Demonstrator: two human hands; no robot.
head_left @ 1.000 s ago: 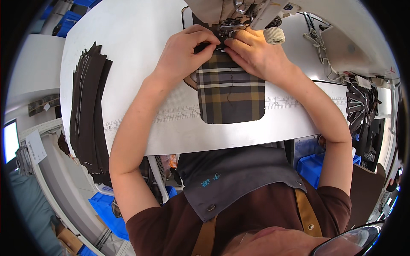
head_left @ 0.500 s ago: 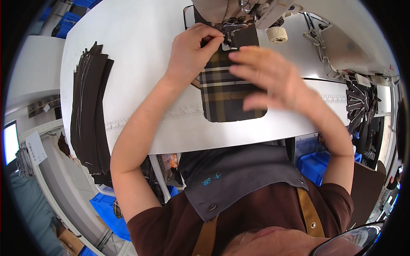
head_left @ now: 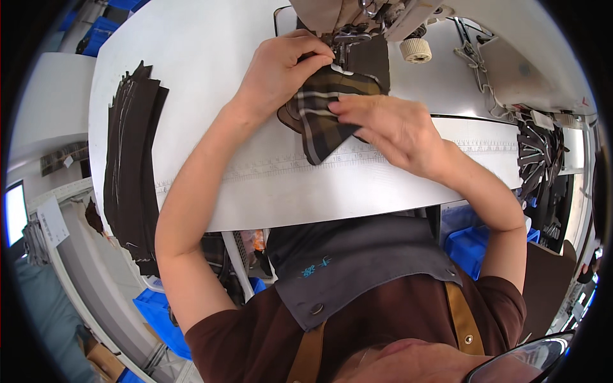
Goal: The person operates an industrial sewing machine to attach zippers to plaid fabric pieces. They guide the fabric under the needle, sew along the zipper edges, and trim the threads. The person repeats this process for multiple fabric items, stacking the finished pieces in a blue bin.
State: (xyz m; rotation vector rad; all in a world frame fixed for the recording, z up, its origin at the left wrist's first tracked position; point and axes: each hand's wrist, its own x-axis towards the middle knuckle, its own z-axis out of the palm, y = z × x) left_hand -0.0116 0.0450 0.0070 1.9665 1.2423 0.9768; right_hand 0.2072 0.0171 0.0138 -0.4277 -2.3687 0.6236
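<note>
Plaid fabric (head_left: 319, 121) lay partly folded on the white table (head_left: 255, 204), on the near side of the presser foot (head_left: 343, 56). Beside the foot, the left hand (head_left: 274, 73) had thumb and forefinger pinched together, on what I couldn't tell; the right hand (head_left: 399, 124), loosely curled, touched the fabric, its grip unclear. Smooth layers and guarded fingertips seemed advisable.

There are two hands (head_left: 276, 75) (head_left: 401, 129) and one sewing machine (head_left: 537, 71).
</note>
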